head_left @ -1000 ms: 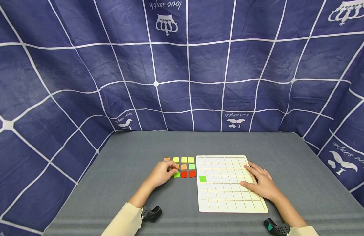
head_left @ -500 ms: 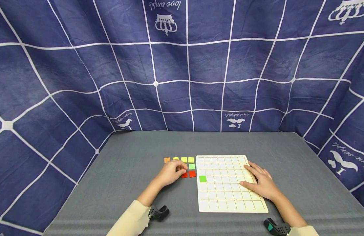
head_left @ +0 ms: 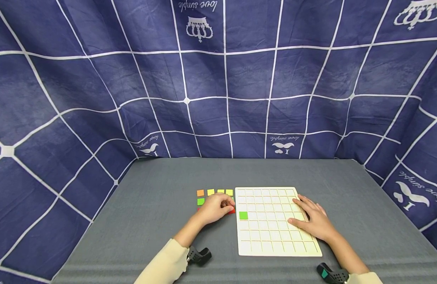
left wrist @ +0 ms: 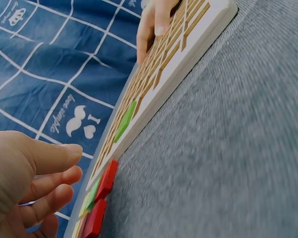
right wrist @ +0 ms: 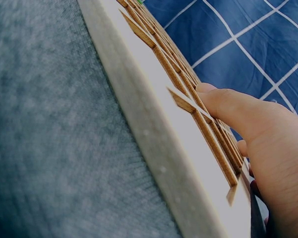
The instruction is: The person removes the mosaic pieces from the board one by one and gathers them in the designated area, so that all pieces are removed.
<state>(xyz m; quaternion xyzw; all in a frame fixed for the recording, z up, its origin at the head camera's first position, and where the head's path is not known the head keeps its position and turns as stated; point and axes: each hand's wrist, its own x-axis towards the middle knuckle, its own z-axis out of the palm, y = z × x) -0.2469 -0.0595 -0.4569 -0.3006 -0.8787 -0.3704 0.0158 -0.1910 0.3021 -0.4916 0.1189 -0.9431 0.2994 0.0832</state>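
Note:
Over the rows of small coloured square tiles, just left of the board, hovers my left hand (head_left: 214, 209). Its fingers are loosely bent, and the left wrist view shows nothing between thumb and fingers. Red tiles (left wrist: 107, 181) lie close beyond the fingertips. Around the hand show an orange tile (head_left: 200, 193), a yellow tile (head_left: 211, 192) and a green tile (head_left: 201, 201); others are hidden under it. My right hand (head_left: 312, 221) rests on the right edge of the pale gridded board (head_left: 280, 253), fingers spread. One green tile (head_left: 243, 215) sits in a left-column cell of the board.
A grey cloth-covered table (head_left: 161, 177) bears the board and tiles. Behind it and at the sides hangs a blue curtain (head_left: 246, 79) with white lines. Each wrist wears a black band, such as the left band (head_left: 199, 256).
My left hand has moved rightward across the tiles toward the board, uncovering the left-hand tiles and covering those nearer the board. My right hand and the board have stayed still.

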